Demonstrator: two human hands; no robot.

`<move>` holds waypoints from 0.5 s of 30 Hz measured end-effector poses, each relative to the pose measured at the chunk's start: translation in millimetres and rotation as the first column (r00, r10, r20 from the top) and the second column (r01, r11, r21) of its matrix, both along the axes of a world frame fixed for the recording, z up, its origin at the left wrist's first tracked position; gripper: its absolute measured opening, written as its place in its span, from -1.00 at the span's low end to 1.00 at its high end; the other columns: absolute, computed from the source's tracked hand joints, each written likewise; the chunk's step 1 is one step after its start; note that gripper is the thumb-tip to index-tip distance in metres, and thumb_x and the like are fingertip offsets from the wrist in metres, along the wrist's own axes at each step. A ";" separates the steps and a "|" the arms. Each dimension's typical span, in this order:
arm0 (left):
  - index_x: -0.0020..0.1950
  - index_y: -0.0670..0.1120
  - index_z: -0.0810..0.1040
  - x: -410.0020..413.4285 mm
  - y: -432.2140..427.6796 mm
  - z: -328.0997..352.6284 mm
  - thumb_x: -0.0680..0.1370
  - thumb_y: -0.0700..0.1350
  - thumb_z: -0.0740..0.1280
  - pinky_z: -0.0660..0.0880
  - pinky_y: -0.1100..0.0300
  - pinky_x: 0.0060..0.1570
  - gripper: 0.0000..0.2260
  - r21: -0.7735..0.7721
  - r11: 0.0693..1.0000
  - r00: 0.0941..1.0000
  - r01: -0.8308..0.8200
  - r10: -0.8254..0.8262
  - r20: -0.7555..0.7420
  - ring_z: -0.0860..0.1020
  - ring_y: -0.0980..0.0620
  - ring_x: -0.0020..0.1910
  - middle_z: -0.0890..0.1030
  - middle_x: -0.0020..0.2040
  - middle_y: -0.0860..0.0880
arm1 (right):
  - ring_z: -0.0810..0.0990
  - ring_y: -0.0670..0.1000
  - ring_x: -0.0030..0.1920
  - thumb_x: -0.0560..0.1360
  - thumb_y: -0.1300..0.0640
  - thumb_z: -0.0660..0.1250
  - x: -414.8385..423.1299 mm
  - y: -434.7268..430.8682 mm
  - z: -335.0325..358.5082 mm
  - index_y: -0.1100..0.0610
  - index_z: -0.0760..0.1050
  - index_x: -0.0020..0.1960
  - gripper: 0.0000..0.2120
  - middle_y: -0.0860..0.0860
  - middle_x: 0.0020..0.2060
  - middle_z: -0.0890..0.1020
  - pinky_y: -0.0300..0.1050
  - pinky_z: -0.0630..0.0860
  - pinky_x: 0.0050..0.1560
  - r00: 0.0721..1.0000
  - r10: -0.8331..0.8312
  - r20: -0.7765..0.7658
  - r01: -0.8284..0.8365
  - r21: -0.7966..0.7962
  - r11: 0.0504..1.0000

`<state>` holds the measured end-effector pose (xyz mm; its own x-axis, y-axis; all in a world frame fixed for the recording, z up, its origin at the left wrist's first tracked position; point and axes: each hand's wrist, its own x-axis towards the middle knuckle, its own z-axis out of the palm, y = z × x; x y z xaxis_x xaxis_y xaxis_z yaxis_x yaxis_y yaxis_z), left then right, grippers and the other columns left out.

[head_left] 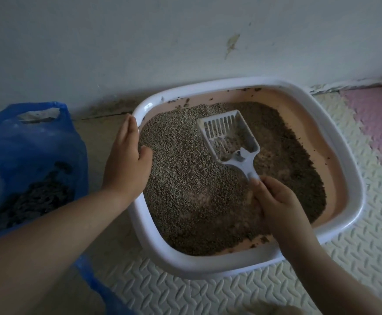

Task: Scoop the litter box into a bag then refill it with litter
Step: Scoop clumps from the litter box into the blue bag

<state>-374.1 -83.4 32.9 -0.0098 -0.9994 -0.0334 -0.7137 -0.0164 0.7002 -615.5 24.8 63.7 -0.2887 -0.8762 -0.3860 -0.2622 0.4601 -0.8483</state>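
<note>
Beneath both hands, a white-rimmed litter box (208,266) with a pink inside sits on a textured foam mat (208,296) against a wall (185,42). The left hand (126,160) lies flat on the box's rim, fingers straight and pressed together, thumb reaching over the grey litter (185,178). The right hand (274,201) curls around the handle of a white slotted scoop (228,137), whose head rests on the litter just ahead of the fingers. Outward of the left forearm, away from the box, an open blue bag (26,144) holds dark clumps (37,196).
</note>
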 end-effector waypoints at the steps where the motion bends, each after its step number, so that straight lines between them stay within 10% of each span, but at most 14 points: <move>1: 0.57 -0.04 -0.01 0.0 -0.1 -0.1 0.61 -0.16 0.10 0.00 0.36 0.31 -0.46 0.001 1.000 1.000 0.000 0.000 0.004 0.00 0.29 0.43 -0.04 0.56 0.10 | 0.27 -0.11 -0.56 0.55 -0.05 0.24 -5.3 -3.2 2.1 0.16 0.51 -0.14 -0.72 -0.03 -0.52 0.37 -0.28 0.22 -0.55 1.000 0.001 -0.022 -0.001 0.023 1.000; 5: 0.56 -0.05 -0.01 -0.3 -0.3 -0.2 0.61 -0.16 0.11 -0.02 0.38 0.30 -0.46 0.003 1.000 1.000 -0.002 0.002 0.009 0.00 0.28 0.44 -0.04 0.57 0.09 | 0.44 -0.10 -0.49 0.54 -0.04 0.29 -44.5 -21.9 1.7 -0.18 0.46 0.05 -0.90 -0.11 -0.47 0.57 -0.23 0.32 -0.49 0.938 0.180 -0.297 -0.151 0.117 0.982; 15: 0.57 -0.01 -0.04 -0.3 2.0 4.0 0.62 -0.14 0.08 -0.03 0.41 0.27 -0.46 0.041 0.999 1.000 0.009 -0.008 -0.017 -0.04 0.39 0.33 -0.06 0.56 0.12 | 0.58 -0.07 -0.36 0.44 -0.01 0.39 -112.4 -64.4 8.6 -0.16 0.57 0.04 -0.82 -0.11 -0.33 0.64 -0.20 0.41 -0.29 0.720 0.521 -0.459 -0.442 0.276 0.853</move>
<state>-374.4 -81.4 36.9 -0.0193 -0.9970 -0.0746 -0.7024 -0.0396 0.7107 -727.9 -39.6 72.2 -0.0270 -0.8997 -0.4356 -0.8462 0.2525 -0.4692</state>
